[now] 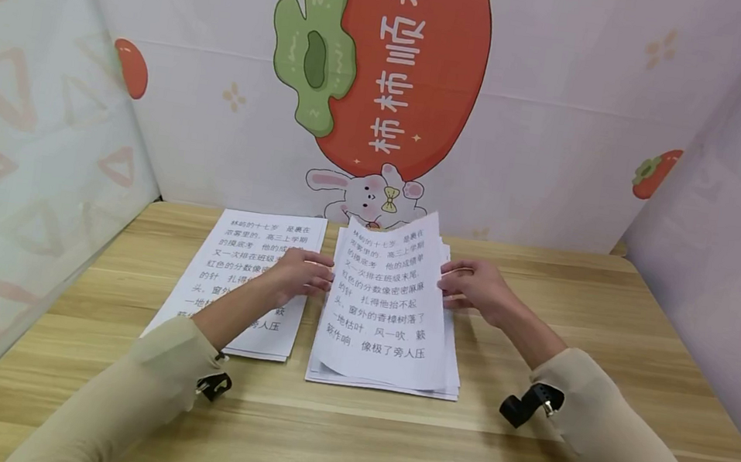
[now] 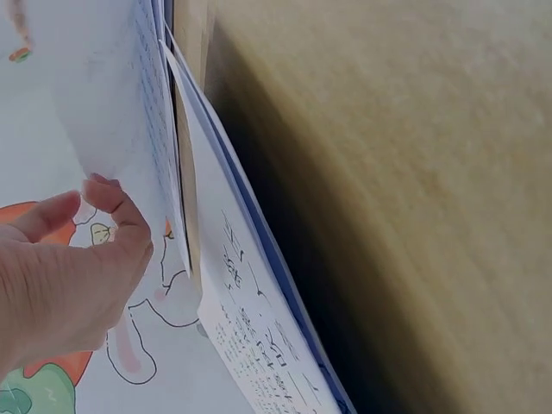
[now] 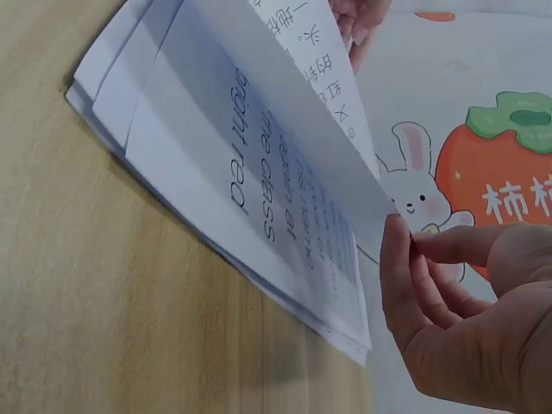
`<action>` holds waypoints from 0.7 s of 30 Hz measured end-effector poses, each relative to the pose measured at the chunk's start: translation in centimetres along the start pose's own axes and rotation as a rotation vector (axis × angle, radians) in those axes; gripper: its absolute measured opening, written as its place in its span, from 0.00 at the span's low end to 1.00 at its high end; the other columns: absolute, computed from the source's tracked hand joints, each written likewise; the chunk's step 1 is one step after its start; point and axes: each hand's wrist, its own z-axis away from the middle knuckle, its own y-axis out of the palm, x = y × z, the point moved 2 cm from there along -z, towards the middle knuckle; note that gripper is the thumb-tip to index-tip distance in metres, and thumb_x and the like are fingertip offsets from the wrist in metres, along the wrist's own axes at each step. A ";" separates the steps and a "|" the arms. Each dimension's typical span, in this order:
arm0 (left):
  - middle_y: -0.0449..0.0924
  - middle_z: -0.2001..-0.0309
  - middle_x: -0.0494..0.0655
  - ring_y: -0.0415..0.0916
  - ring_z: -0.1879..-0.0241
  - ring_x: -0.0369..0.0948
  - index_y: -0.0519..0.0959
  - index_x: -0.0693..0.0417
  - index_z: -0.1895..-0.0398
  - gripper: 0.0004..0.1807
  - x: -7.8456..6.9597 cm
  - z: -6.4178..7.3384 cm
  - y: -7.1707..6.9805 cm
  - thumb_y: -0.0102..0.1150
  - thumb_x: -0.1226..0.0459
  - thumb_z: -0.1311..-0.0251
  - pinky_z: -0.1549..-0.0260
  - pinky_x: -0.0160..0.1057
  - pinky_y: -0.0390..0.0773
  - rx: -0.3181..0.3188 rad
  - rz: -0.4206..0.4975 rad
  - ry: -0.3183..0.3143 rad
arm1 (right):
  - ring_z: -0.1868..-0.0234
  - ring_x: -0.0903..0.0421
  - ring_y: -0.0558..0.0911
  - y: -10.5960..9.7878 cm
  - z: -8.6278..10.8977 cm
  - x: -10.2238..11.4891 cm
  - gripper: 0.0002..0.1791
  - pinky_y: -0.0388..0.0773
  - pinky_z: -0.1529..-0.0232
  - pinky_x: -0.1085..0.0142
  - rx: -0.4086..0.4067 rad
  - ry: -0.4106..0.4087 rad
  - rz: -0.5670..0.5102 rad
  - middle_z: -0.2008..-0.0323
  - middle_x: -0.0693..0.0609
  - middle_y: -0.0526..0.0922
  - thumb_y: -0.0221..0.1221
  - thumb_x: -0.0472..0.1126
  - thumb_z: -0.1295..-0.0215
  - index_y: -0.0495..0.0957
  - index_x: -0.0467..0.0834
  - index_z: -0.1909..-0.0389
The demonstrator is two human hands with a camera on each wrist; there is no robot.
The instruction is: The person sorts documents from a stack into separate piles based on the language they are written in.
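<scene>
A printed sheet of paper (image 1: 378,302) with Chinese text is lifted off the right-hand stack, its top edge curving upward. My right hand (image 1: 471,287) pinches its right edge between thumb and fingers, plain in the right wrist view, where the hand (image 3: 474,319) is at the sheet's edge. On the opposite edge my left hand (image 1: 297,276) pinches the paper with thumb and fingertips. Below the raised sheet, the top page of the paper stack (image 3: 198,129) carries English print, "bright red" among it. The left-hand stack (image 1: 244,339) lies partly hidden under my left forearm.
Both stacks rest on a wood-grain table (image 1: 356,448), side by side with a narrow gap. Behind stands a white backdrop (image 1: 550,145) with a red persimmon and a rabbit. Patterned cloth (image 1: 17,138) hangs at the left. Each wrist wears a black camera mount (image 1: 530,404).
</scene>
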 end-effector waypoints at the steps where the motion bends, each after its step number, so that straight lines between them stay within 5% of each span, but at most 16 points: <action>1: 0.84 0.56 0.54 0.82 0.67 0.39 0.76 0.68 0.36 0.21 0.0 -0.1 0.0 0.60 0.73 0.31 0.63 0.32 0.84 -0.008 -0.013 -0.002 | 0.61 0.54 0.83 0.2 0.0 0.3 0.20 0.89 0.57 0.61 0.003 -0.015 -0.004 0.56 0.43 0.81 0.60 0.30 0.29 0.72 0.30 0.39; 12: 0.82 0.67 0.52 0.81 0.69 0.41 0.80 0.72 0.50 0.12 0.8 -0.5 0.0 0.61 0.70 0.30 0.65 0.34 0.87 -0.010 -0.067 0.019 | 0.61 0.54 0.84 3.0 -0.2 3.3 0.17 0.88 0.63 0.61 0.088 -0.212 -0.090 0.62 0.49 0.84 0.59 0.28 0.29 0.73 0.29 0.42; 21: 0.78 0.48 0.60 0.84 0.61 0.41 0.74 0.68 0.39 0.18 0.4 0.5 -4.5 0.51 0.69 0.27 0.55 0.36 0.87 -0.174 -0.032 0.100 | 0.59 0.49 0.84 5.1 -1.8 4.2 0.19 0.90 0.62 0.59 0.013 -0.195 -0.125 0.55 0.41 0.85 0.60 0.30 0.30 0.74 0.33 0.40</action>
